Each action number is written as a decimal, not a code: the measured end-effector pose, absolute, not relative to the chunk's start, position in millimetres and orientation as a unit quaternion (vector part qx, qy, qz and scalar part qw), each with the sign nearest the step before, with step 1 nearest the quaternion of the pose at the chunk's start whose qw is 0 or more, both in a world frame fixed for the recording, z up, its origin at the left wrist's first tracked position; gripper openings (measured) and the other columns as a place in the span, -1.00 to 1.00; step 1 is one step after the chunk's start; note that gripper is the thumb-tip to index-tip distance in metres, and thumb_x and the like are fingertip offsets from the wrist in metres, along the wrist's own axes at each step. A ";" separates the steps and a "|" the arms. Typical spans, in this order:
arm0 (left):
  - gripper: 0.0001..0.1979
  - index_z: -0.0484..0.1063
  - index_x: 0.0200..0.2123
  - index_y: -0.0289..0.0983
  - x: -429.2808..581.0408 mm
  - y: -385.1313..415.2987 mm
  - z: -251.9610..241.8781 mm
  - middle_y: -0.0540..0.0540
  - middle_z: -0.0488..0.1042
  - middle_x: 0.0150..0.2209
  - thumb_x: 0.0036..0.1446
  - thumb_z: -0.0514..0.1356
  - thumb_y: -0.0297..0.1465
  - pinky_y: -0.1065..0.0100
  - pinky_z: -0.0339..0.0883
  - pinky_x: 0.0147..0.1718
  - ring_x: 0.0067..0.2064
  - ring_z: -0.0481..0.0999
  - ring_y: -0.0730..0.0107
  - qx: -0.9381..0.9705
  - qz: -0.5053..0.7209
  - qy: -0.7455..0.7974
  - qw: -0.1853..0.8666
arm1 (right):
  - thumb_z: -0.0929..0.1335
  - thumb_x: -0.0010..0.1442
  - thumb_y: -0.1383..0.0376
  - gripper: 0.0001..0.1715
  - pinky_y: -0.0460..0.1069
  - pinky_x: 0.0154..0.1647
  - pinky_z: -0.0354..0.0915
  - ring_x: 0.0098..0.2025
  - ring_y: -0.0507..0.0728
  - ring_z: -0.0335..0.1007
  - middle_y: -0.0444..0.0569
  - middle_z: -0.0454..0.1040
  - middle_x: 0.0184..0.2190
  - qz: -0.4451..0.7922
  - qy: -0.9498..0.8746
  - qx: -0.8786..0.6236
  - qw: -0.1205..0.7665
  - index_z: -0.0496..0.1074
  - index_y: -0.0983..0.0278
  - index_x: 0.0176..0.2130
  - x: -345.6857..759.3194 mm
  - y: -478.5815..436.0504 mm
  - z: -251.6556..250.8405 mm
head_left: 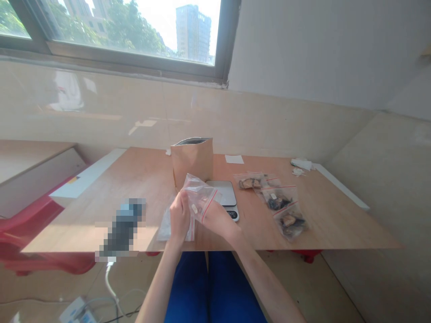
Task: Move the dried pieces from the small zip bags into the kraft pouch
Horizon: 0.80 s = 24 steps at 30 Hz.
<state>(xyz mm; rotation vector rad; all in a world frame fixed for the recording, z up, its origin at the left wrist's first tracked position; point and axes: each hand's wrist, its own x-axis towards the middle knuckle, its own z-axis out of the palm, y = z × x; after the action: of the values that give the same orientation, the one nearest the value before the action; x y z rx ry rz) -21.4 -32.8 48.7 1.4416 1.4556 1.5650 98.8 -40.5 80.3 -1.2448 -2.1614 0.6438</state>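
Note:
A clear zip bag (pixel 199 190) with a red seal line is held up in front of me, tilted. My left hand (pixel 180 213) is closed on its left side. My right hand (pixel 220 220) reaches in at the bag's mouth by the red line; its fingers are behind the plastic and hard to make out. Below my left hand lies a stack of clear zip bags (pixel 164 228). Just behind my right hand stands a white kitchen scale (pixel 225 192), partly covered. An open brown paper bag (pixel 192 157) stands upright behind the held bag.
Several filled zip bags (pixel 286 222) with dark and brown dried pieces lie to the right. A white card (pixel 234 159) and a crumpled white packet (pixel 301 164) are at the back. At the left, a blurred-out device (pixel 123 229) has a white cable (pixel 109 280) hanging off the table edge.

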 end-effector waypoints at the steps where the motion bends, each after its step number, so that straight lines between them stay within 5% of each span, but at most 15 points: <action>1: -0.62 0.46 -0.17 -0.23 -21.4 -33.7 50.1 -0.14 0.54 -0.28 0.23 -0.06 -0.18 0.36 0.28 -0.22 -0.21 0.48 0.24 0.536 0.582 0.549 0.270 | 0.23 0.19 0.36 -0.85 -0.03 -0.23 0.25 -0.23 0.13 0.40 -0.01 0.47 -0.31 0.237 -0.807 -0.465 0.278 0.39 0.25 -0.32 100.0 -42.2 83.1; 7: -0.65 0.44 -0.15 -0.24 -27.2 -39.9 58.6 -0.11 0.48 -0.42 0.22 -0.05 -0.21 0.40 0.21 -0.39 -0.39 0.43 0.27 0.521 0.571 0.598 0.214 | 0.26 0.16 0.35 -0.81 -0.10 -0.47 0.14 -0.48 0.03 0.28 -0.16 0.37 -0.53 0.329 -0.790 -0.450 0.254 0.29 0.26 -0.50 105.2 -49.9 96.9; 14: -0.64 0.42 -0.33 -0.25 -52.2 -41.6 58.8 0.04 0.25 -0.67 0.21 -0.06 -0.17 0.42 0.09 -0.54 -0.60 0.25 0.36 0.523 0.551 0.614 0.213 | 0.31 0.12 0.31 -0.96 -0.07 -0.30 0.25 -0.31 0.06 0.37 -0.14 0.43 -0.38 0.456 -0.719 -0.421 0.313 0.34 0.24 -0.36 100.2 -46.5 83.9; 21: -0.67 0.37 -0.53 -0.23 -81.8 -33.6 40.0 -0.04 0.29 -0.69 0.18 0.00 -0.21 0.39 0.09 -0.55 -0.59 0.31 0.27 0.530 0.446 0.683 0.232 | 0.22 0.24 0.23 -0.86 0.02 -0.22 0.35 -0.32 0.07 0.43 -0.12 0.40 -0.37 0.503 -0.604 -0.477 0.395 0.10 0.19 -0.33 85.7 -45.4 60.0; 24: -0.77 0.44 -0.43 -0.22 -80.2 -31.0 29.4 -0.09 0.34 -0.66 0.13 0.07 -0.26 0.33 0.16 -0.48 -0.53 0.37 0.17 0.492 0.448 0.708 0.236 | 0.13 0.28 0.23 -0.86 0.05 -0.19 0.37 -0.33 0.10 0.46 -0.07 0.42 -0.41 0.522 -0.519 -0.509 0.445 -0.01 0.17 -0.31 66.0 -52.5 43.3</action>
<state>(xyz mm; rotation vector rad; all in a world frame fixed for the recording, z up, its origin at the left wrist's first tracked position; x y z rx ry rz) -80.2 -31.0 29.4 1.3483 1.9414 1.2294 66.0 -52.5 43.3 -1.2608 -1.2869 1.2944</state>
